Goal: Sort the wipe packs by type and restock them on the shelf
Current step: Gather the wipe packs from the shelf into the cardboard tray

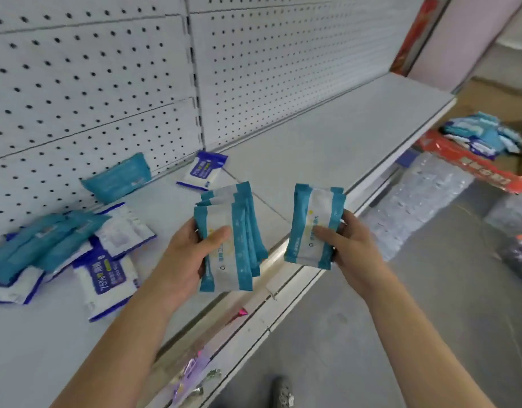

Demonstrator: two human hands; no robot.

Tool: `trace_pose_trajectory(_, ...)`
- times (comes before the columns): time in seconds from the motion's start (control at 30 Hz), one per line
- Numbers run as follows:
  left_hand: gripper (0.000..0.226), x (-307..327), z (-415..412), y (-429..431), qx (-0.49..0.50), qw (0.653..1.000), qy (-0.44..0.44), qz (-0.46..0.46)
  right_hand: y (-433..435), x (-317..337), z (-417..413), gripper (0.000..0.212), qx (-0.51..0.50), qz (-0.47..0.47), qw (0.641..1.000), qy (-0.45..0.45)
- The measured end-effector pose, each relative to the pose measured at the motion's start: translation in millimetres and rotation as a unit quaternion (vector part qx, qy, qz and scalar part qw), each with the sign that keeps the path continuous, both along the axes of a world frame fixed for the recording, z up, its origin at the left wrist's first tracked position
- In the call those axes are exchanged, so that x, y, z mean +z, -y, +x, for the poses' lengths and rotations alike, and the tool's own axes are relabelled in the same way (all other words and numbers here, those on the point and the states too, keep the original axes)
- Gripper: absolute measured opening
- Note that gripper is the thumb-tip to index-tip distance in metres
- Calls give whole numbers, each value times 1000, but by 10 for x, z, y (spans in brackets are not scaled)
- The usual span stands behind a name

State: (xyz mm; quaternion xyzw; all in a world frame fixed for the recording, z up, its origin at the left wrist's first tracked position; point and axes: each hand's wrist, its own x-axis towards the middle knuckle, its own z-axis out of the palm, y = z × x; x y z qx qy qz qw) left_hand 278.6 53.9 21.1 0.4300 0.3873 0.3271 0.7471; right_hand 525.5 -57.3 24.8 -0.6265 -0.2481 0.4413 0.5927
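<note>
My left hand [192, 254] grips a fanned stack of several teal-and-white wipe packs [233, 231] over the front of the white shelf [327, 142]. My right hand [348, 248] holds a smaller bunch of the same teal-and-white packs [315, 225] just beyond the shelf's front edge. On the shelf at the left lies a mixed heap: solid teal packs [41, 245] over blue-and-white "75%" packs [106, 278]. One teal pack [118, 179] leans on the pegboard. A single blue-and-white pack [203, 170] lies further right.
The pegboard back wall [106, 69] rises behind the shelf. On the floor at the right, a red-edged cardboard box [471, 166] holds more wipe packs [483, 136], next to shrink-wrapped water bottles [418, 201]. A lower shelf [195, 366] carries small wrapped items.
</note>
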Motion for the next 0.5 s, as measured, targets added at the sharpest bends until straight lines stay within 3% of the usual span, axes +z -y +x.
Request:
trace_pose_trajectory(0.23, 44, -103, 1309, 709, -116, 992, -40, 38, 1511, -18, 733, 35, -159, 9, 987, -5)
trace_pose_trajectory(0.43, 22, -183, 2546, 1621, -196, 978, -40, 59, 2812, -120, 1403, 32, -275, 29, 961, -21)
trace_pose_trajectory(0.5, 31, -199, 2880, 1948, -235, 969, -43, 57, 3158, -140, 1592, 30, -305, 36, 951, -26)
